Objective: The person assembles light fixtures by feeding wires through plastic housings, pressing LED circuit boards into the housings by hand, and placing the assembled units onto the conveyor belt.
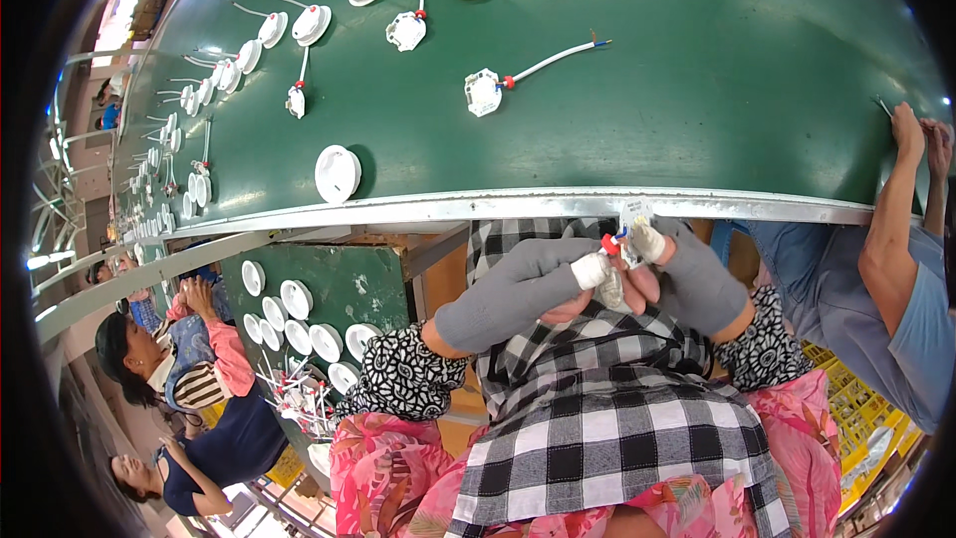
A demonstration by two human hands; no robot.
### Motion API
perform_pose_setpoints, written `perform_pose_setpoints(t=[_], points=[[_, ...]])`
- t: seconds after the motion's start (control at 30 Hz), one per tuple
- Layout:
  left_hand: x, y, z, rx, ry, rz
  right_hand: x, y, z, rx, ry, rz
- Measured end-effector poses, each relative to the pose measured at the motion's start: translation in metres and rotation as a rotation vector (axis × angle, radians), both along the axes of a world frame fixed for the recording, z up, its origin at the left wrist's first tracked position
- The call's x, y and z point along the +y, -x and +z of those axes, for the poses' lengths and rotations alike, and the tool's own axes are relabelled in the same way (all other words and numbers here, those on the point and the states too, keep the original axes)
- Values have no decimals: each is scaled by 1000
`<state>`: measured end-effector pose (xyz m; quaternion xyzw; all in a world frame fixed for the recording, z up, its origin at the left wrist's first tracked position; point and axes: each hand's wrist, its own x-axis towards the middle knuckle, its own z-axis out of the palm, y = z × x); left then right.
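In front of my lap, at the table's edge, my two hands meet in grey fingerless gloves with white-wrapped fingertips. The fingers of my left hand point(533, 284) are pinched around a cable just behind its red grommet point(609, 244). A small white module point(635, 210) with a blue wire is gripped by my right hand point(692, 274), close to that grommet. Most of the cable is hidden behind my fingers and palm. Beyond my hands, a similar white module point(483, 93) with a red grommet and white cable lies on the green table.
The green table point(647, 130) has a metal edge point(498, 202). A round white housing point(338, 174) sits near it; several wired round units line the left. A side board point(368, 284) holds white cups and a heap of wired modules point(299, 399). Co-workers sit on both sides.
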<state>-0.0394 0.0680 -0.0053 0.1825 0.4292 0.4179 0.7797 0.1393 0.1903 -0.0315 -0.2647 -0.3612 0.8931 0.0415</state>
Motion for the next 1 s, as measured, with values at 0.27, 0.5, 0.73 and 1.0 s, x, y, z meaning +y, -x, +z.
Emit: perform_pose_setpoints(t=[0.27,0.5,0.73,1.0], points=[[1,17,0,637,-317,-209,24,8,4,-19,-60,83],[-12,18,2,1529,-728,-405,7,9,24,-109,-178,-36],[-52,132,40,1794,-239,260,46,-31,-4,-45,-173,-398],[-52,173,-1,1713,25,128,50,3,0,45,-181,-479]])
